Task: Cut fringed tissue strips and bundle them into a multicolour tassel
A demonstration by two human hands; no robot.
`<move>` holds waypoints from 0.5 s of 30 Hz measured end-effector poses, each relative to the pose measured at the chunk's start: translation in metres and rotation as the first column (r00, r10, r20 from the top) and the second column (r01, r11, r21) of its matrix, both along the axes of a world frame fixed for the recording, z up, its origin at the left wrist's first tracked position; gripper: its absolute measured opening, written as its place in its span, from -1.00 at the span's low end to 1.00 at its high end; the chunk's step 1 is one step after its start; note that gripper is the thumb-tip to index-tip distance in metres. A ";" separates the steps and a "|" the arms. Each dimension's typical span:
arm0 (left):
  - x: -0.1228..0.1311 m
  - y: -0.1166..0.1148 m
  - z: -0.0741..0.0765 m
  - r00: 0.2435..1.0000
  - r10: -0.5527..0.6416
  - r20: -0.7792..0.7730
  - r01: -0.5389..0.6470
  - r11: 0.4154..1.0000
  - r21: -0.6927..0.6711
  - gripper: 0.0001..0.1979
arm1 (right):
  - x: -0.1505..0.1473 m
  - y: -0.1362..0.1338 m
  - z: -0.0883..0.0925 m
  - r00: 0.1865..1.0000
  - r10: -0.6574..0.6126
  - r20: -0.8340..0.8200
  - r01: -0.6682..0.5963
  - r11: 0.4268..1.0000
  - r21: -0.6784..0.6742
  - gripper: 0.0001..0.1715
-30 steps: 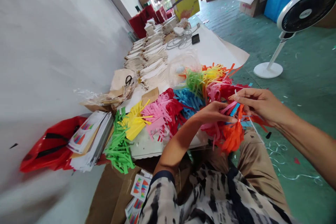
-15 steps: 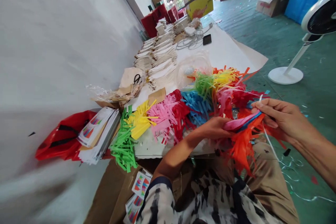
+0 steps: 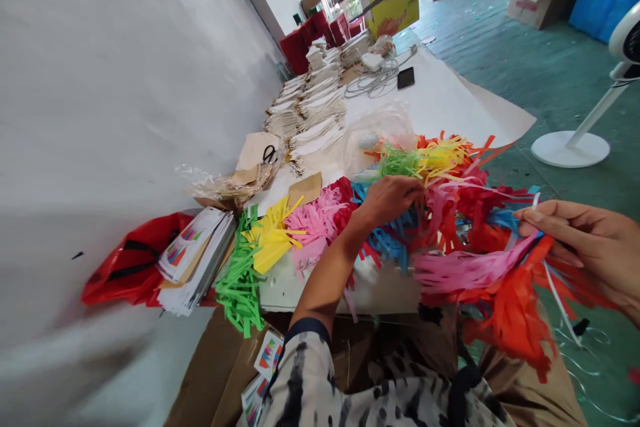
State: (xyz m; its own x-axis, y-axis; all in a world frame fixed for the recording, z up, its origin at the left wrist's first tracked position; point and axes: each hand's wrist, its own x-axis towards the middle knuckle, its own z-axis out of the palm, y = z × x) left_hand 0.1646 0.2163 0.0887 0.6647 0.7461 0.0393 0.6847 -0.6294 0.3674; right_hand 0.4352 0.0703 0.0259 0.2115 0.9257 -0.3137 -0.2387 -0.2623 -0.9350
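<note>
My right hand [image 3: 585, 240] pinches a white ribbon [image 3: 557, 290] together with the gathered ends of tissue-paper tassels. A pink tassel [image 3: 465, 270] spreads leftward from these fingers, and an orange tassel [image 3: 520, 313] hangs below them over my lap. My left hand [image 3: 395, 199] reaches over the pile, its fingers curled and pressed together beside green fringe [image 3: 400, 163] and pink fringe [image 3: 445, 197]. What is between its fingertips is hidden. Blue fringe [image 3: 390, 243] lies under that wrist. Yellow fringe [image 3: 275, 240] and more green fringe [image 3: 240, 280] lie at the near left.
Stacks of white paper bags [image 3: 315, 133] run along the wall side of the table [image 3: 480, 97]. A phone [image 3: 406, 78] and a coiled cable [image 3: 373, 82] lie beyond the clear plastic bag [image 3: 377, 130]. A white fan [image 3: 575, 147] stands on the floor at right.
My left hand has let go of the pink tassel and moved up and left to the pile. The pink strips now fan out from my right hand, which still holds the ribbon.
</note>
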 end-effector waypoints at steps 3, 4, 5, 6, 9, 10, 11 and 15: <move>0.012 0.008 0.000 0.977 0.212 -0.018 -0.205 0.962 0.181 -0.64 | -0.001 0.000 -0.004 0.999 0.039 -0.033 -0.040 0.999 -0.035 -0.47; 0.014 0.010 0.001 0.958 0.288 0.000 -0.281 0.934 0.220 -0.66 | -0.001 0.001 -0.005 0.999 0.045 -0.026 -0.046 0.998 -0.041 -0.47; 0.016 0.011 0.004 0.941 0.337 0.020 -0.332 0.911 0.245 -0.69 | 0.000 0.002 -0.006 0.999 0.045 -0.015 -0.045 0.998 -0.042 -0.47; 0.018 0.013 0.006 0.933 0.359 0.038 -0.356 0.897 0.263 -0.73 | 0.000 0.003 -0.007 0.999 0.041 -0.007 -0.041 0.998 -0.041 -0.47; 0.025 0.018 0.008 0.958 0.283 0.043 -0.282 0.907 0.314 -0.75 | 0.000 0.006 -0.008 1.000 0.020 0.006 -0.020 0.999 -0.036 -0.49; 0.028 0.020 0.006 0.969 0.246 0.023 -0.239 0.913 0.331 -0.73 | -0.001 0.006 -0.008 1.000 0.020 0.006 -0.020 0.999 -0.036 -0.51; 0.031 0.021 0.004 0.977 0.214 -0.008 -0.199 0.919 0.341 -0.70 | -0.002 0.007 -0.008 1.000 0.024 0.003 -0.024 0.999 -0.037 -0.53; 0.037 0.026 -0.013 0.968 0.198 -0.155 -0.127 0.917 0.378 -0.69 | -0.004 0.006 -0.007 0.999 0.012 -0.030 -0.013 1.000 -0.018 -0.56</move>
